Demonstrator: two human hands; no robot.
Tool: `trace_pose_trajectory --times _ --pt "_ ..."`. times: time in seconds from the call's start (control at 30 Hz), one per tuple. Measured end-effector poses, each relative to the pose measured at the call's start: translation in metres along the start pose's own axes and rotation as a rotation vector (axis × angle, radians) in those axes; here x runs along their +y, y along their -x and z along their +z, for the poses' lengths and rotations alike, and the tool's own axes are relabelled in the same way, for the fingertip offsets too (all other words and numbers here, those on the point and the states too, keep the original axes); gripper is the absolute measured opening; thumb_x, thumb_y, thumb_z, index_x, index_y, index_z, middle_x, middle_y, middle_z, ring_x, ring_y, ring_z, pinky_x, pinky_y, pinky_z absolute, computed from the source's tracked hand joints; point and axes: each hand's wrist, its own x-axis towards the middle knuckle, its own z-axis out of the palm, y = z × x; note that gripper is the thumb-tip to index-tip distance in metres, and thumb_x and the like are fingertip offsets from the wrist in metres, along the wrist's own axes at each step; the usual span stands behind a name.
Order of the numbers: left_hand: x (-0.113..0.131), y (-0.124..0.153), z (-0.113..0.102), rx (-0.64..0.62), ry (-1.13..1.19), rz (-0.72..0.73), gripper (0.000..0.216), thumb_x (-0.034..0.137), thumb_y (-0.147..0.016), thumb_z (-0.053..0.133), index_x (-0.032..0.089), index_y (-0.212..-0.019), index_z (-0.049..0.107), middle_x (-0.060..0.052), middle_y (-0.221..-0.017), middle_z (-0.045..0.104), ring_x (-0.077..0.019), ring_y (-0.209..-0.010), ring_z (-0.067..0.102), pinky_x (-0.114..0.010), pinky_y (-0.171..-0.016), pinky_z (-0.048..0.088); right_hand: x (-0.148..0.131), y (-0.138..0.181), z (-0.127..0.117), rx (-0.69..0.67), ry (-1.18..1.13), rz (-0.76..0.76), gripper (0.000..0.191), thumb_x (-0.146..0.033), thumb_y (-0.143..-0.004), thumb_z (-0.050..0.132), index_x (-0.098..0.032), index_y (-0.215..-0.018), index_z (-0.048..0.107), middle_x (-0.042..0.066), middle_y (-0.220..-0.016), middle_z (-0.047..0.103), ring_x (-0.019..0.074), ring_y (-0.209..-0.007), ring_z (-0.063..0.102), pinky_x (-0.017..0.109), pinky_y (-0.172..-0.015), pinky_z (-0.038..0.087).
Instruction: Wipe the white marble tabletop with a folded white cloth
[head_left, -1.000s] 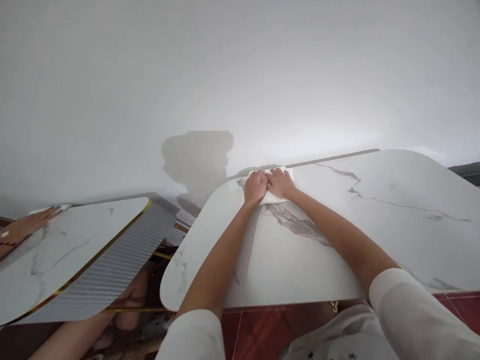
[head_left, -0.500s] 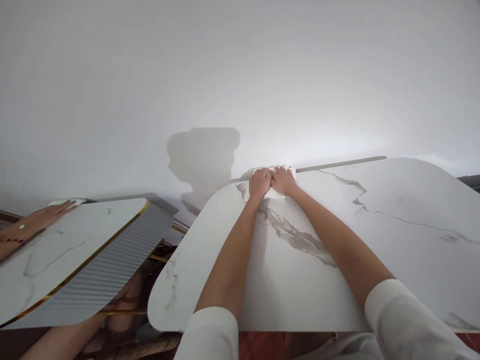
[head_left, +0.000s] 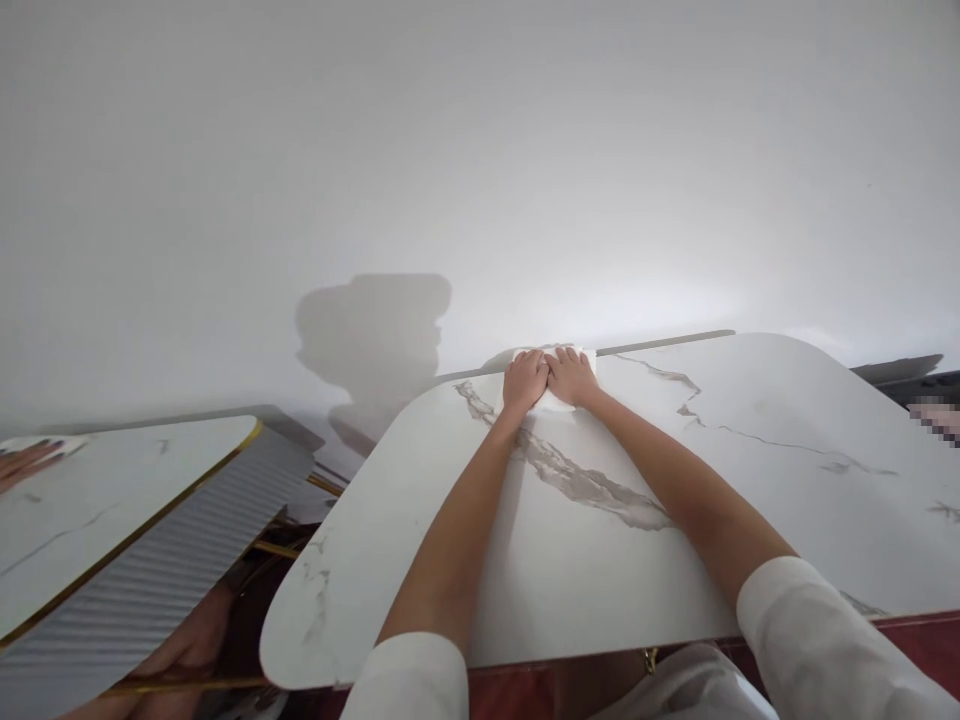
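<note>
Loosely open, left grip (head_left: 526, 380) and right grip (head_left: 572, 376) touch cloth (head_left: 553, 404).

Cloth (head_left: 556, 403): plain white. Table (head_left: 600, 600): glossy white top, marbled, one broad grey-brown vein running diagonally, thinner grey-brown veins to the right and at the left corner. Side table (head_left: 142, 480): white top with fine grey veining, gold edge trim (head_left: 161, 500), grey side panel (head_left: 187, 555) in narrow stripes. Second cloth (head_left: 75, 442): white. Sleeves (head_left: 416, 675): off-white. Wall (head_left: 480, 150): pale grey, plain. Floor (head_left: 926, 645): deep red.
</note>
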Motion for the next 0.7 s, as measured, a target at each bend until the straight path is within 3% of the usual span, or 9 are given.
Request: trace_pose_trajectory --times 0.33,0.57,0.7 --pt "0.011 0.054 -0.017 0.003 -0.015 0.001 0.043 0.019 -0.094 0.035 0.018 -0.133 0.055 -0.01 -0.144 0.055 -0.0243 -0.138 0.042 -0.041 -0.116 0.032 -0.026 0.056 -0.013 -0.035 0.015 0.005 0.055 -0.03 -0.102 0.026 -0.013 -0.153 0.036 0.014 -0.161 0.032 0.0316 -0.148 0.025 0.049 -0.117 0.02" --pt "0.006 0.096 -0.048 -0.054 -0.069 0.121 0.037 0.029 -0.088 0.047 0.019 -0.12 0.063 -0.01 -0.126 0.067 -0.0292 -0.119 0.057 -0.043 -0.106 0.042 -0.045 0.106 -0.017 -0.027 -0.027 -0.054 0.054 -0.031 -0.102 0.031 -0.011 -0.151 0.039 0.016 -0.159 0.035 0.0326 -0.147 0.027 0.05 -0.117 0.023" --pt "-0.001 0.124 -0.05 0.002 -0.062 0.237 0.044 0.025 -0.09 0.04 0.019 -0.129 0.058 -0.01 -0.134 0.062 -0.025 -0.128 0.052 -0.043 -0.114 0.036 -0.058 0.133 -0.015 0.046 -0.029 -0.056 0.052 -0.029 -0.101 0.034 -0.011 -0.149 0.043 0.017 -0.158 0.038 0.0331 -0.146 0.03 0.052 -0.118 0.023"
